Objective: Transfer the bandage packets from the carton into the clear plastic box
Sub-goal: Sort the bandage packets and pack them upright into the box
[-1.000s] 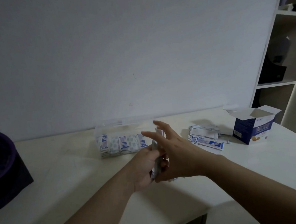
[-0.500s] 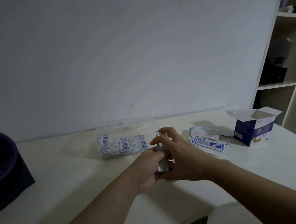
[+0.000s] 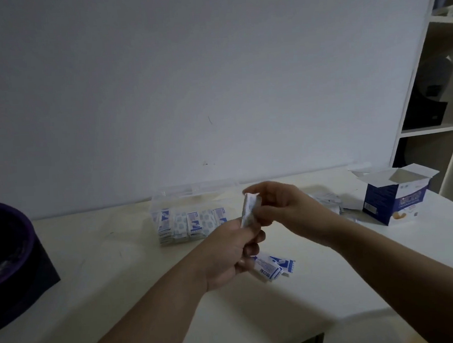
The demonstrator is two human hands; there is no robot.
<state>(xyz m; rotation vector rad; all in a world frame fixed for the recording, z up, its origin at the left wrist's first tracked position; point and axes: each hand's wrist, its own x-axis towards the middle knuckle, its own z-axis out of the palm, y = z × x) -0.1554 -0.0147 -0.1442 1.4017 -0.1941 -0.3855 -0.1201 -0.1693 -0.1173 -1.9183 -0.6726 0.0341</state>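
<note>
Squaring bandage packet stack, I judge, for clear plastic box beyond my fingertips: left hand grips base, right hand pinches top.

The left grip holds the bottom of an upright stack of bandage packets and the right grip pinches its top, near the clear plastic box.

Left hand: your fingers curl round the bottom of the packet stack.
Right hand: you pinch its top.

a home room: white table, shelving.
</note>
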